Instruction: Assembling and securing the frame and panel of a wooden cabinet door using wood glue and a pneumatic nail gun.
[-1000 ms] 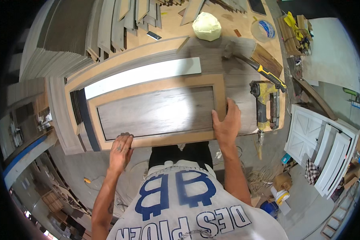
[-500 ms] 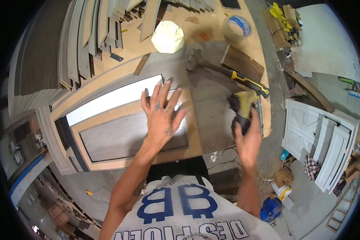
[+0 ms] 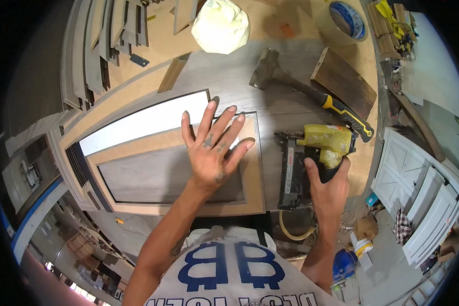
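Note:
My left hand [image 3: 211, 155] is spread with fingers apart, over the right end of a flat wooden frame [image 3: 143, 148]. The frame has a white strip [image 3: 143, 123] on its far side and a grey wood-grain inset [image 3: 143, 176] nearer me. My right hand [image 3: 330, 194] wraps round the black grip of a yellow and black nail gun [image 3: 329, 140]. The gun's long magazine [image 3: 289, 176] points toward me, just right of the frame. Beyond it lies a hammer [image 3: 311, 92] with a black and yellow handle.
A dark wood block [image 3: 344, 84] and a tape roll [image 3: 336, 25] lie at the far right. At the back are a pale round crumpled thing [image 3: 221, 25] and a short grooved strip [image 3: 173, 74]. Stacked boards [image 3: 99, 46] fill the far left. White doors [image 3: 418, 188] stand off the table's right side.
The nail gun has swung round in my right hand, its magazine now showing on its left. My left hand stays spread over the frame. The whole view has shifted closer to the table.

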Available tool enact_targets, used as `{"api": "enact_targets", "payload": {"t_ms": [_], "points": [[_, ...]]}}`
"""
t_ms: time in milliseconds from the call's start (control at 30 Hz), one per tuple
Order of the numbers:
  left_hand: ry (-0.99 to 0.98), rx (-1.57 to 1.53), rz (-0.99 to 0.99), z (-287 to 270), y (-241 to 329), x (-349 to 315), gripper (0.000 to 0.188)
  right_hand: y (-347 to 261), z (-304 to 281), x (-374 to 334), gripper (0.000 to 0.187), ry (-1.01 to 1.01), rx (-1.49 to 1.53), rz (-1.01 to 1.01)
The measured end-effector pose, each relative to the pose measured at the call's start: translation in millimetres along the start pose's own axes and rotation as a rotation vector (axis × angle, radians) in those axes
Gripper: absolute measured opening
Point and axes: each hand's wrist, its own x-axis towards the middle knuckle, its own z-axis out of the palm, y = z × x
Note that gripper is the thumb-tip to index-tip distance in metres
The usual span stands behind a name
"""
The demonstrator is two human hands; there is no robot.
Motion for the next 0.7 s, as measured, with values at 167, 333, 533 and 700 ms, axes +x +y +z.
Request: {"api": "enact_targets", "payload": {"t_ms": [167, 333, 533, 700], "points": [[-0.015, 0.000, -0.007, -1, 0, 0, 0.055, -26, 9, 11, 0.055, -0.017, 0.042, 0.029], [-0.047, 0.009, -0.022, 0, 0, 1, 0.053, -34, 11, 16, 0.054, -0.042, 0.076, -0.022], [-0.045, -0.008, -0.029, -1, 0, 1, 0.050, -37, 15, 17, 0.054, -0.028, 0.064, -0.032], [-0.062, -0.017, -0.053, -2, 1, 1, 0.048, -38, 16, 17, 0.050, -0.012, 0.064, -0.042]]}}
